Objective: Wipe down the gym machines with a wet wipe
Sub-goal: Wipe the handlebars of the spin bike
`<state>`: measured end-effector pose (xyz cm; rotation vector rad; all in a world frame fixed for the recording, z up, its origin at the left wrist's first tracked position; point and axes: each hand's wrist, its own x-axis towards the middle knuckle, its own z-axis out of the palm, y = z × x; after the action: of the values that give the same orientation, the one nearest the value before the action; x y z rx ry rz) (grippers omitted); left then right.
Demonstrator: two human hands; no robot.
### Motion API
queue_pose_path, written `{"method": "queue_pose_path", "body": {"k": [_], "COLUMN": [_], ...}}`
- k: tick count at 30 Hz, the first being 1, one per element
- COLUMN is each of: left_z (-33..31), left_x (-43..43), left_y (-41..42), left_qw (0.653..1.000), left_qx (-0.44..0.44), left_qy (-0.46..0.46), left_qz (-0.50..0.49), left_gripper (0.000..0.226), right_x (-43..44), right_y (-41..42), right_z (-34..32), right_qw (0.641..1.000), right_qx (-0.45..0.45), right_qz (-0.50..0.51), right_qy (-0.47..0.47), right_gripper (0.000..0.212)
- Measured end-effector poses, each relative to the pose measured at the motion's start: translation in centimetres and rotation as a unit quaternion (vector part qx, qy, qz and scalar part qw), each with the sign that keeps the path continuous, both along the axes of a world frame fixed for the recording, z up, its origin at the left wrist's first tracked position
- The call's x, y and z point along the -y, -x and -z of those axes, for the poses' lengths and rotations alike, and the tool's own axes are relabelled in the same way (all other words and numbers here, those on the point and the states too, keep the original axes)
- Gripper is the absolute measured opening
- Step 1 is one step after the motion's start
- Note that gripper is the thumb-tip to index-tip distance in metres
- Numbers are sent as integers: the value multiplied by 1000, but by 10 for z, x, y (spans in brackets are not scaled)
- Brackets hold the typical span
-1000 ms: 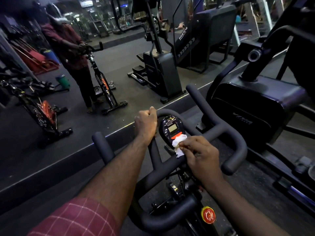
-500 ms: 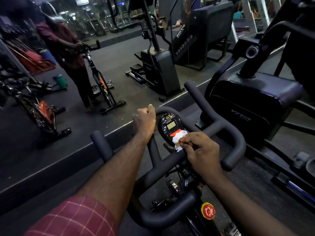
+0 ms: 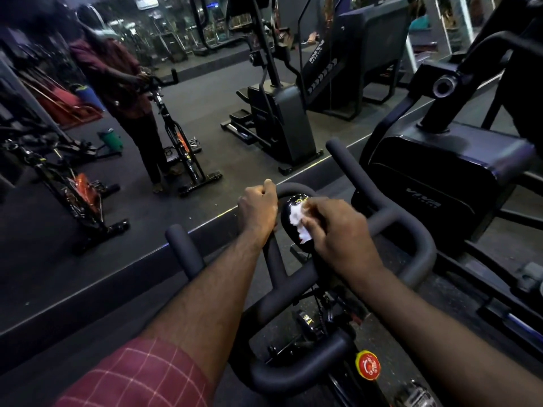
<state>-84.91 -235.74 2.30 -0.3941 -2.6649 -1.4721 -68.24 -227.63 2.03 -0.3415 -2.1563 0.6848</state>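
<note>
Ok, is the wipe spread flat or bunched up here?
Bunched up: the wipe shows as a crumpled white wad under the right hand, pressed on the bike's console.

Pretty dim in here. A big mirror (image 3: 205, 83) covers the whole wall ahead, with a dark strip (image 3: 88, 295) along its foot. The floor (image 3: 440, 292) is dark and speckled. In the reflection there's a black stepper machine (image 3: 282, 124), a green bucket (image 3: 111, 139), a blue bucket (image 3: 88, 95) by some red frames (image 3: 67, 104), and a small lit screen (image 3: 146, 2) way back. A bulky black cross-trainer (image 3: 435, 177) sits on the right.

Wipe (image 3: 298, 227) higher, over the console (image 3: 296, 201)
</note>
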Motion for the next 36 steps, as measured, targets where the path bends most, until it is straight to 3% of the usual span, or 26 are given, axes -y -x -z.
{"method": "queue_pose_path", "body": {"k": [2,4,6,9,12,15,21,24,25,26,28,30,34,36], "left_z": [0,0,-2,-2,-1,-6,-6,-6,-7,-6,-7,-7,-7,-7], "left_x": [-1,-1,-1,-1,-1,0,1,1,1,2,3,3,2,1], "left_y": [2,2,1,1,1,-2,-1,1,1,1,-3,-5,-8,-8], "left_qw": [1000,1000,1000,1000,1000,1000,1000,1000,1000,1000,1000,1000,999,999], "left_qx": [9,9,3,10,5,5,2,-2,2,2,4,17,45,45], "left_qy": [-4,-3,7,-2,9,9,14,17,13,2,-8,-5,-24,-23], "left_qz": [-1,-1,1,3,-1,-2,7,13,14,14,7,7,10,8], "left_gripper": [64,64,62,62,65,64,57,54,54,55,56,56,56,57], "right_x": [5,0,2,-2,-4,-8,-12,-22,-25,-28,-32,-34,-16,-6], "right_y": [-2,-1,-1,2,4,7,8,16,21,25,25,19,-7,-17], "right_z": [-7,-13,-17,-19,-19,-19,-6,-11,-14,-15,-15,-4,41,50], "right_qw": [998,992,995,987,990,984,993,950,946,957,986,990,969,967], "right_qx": [0,-17,13,14,24,-4,-45,24,46,51,15,7,85,95], "right_qz": [-23,-23,-29,-20,-25,-26,-111,-227,-226,-212,-164,-92,2,31], "right_qy": [59,127,93,160,137,175,-16,-213,-228,-193,-16,107,233,233], "right_gripper": [47,49,49,48,41,33,23,33,38,40,36,31,34,36]}}
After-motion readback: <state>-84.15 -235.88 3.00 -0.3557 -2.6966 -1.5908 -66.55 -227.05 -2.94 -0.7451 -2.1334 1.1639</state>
